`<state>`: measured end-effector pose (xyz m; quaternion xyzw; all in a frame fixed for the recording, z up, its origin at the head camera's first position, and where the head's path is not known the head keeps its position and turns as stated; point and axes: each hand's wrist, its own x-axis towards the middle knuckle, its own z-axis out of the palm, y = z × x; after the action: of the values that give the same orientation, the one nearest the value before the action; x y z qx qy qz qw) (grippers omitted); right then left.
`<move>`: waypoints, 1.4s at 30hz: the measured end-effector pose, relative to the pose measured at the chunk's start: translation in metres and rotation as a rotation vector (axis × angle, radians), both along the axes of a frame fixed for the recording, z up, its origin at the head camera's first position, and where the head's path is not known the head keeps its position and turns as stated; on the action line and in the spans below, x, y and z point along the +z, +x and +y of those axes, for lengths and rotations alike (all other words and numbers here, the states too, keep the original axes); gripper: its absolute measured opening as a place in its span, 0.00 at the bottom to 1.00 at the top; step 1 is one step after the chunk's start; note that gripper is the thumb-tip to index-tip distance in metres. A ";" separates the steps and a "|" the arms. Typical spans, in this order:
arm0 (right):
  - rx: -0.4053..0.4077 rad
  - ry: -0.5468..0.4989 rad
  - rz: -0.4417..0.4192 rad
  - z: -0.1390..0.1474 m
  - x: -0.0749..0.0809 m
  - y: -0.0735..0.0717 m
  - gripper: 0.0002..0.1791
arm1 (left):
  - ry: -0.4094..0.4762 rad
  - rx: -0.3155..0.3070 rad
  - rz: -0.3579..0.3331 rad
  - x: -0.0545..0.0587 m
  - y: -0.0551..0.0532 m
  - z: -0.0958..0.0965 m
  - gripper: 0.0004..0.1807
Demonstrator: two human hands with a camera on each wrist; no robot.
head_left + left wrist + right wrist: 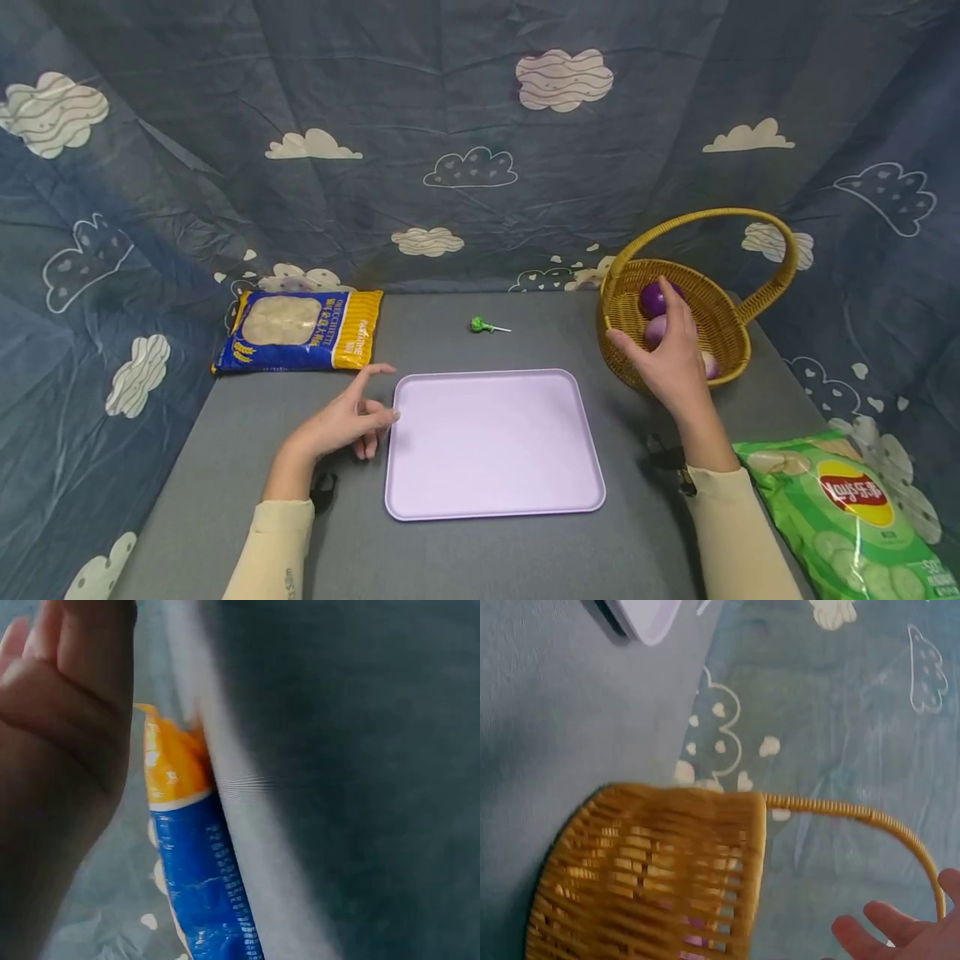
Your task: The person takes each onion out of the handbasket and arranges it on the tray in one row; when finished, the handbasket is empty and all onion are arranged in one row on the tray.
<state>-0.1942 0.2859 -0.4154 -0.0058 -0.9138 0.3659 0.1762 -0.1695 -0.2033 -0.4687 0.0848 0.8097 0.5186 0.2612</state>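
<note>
My right hand (675, 367) is raised over the near side of a woven basket (617, 321), thumb and fingers spread, holding nothing. Inside the basket lie a dark purple ball-shaped item (651, 300), a paler purple one (656, 331) and a whitish-purple one (710, 365), partly hidden by the hand; they look like onions. In the right wrist view, fingertips (870, 934) appear near the basket's arched handle (855, 812). My left hand (341, 423) hovers at the left edge of a lilac tray (495, 446), forefinger extended, other fingers loosely bent, nothing held.
A blue and yellow pasta bag (296, 332) lies at the back left. Behind the tray is a green-wrapped lollipop (480, 325). A green chip bag (862, 517) lies beside the right forearm. A cloud-patterned dark curtain (450, 100) surrounds the grey table.
</note>
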 end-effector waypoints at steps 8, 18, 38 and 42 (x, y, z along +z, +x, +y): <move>-0.108 -0.176 -0.065 0.035 0.001 -0.010 0.66 | 0.058 -0.072 -0.111 -0.015 0.001 -0.011 0.37; -0.195 -0.231 -0.194 0.068 -0.009 -0.033 0.69 | 0.018 -0.111 -0.157 -0.023 0.002 -0.010 0.37; -0.196 -0.087 -0.377 0.085 -0.029 -0.058 0.73 | -0.023 -0.048 -0.195 -0.023 0.003 -0.007 0.36; -0.193 -0.059 -0.433 0.086 -0.030 -0.059 0.72 | -0.028 -0.047 -0.202 -0.022 0.002 -0.006 0.36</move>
<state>-0.2535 0.3714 -0.4452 -0.1768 -0.9144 0.3641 0.0101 -0.1671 -0.2096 -0.4906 0.0470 0.7843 0.5068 0.3548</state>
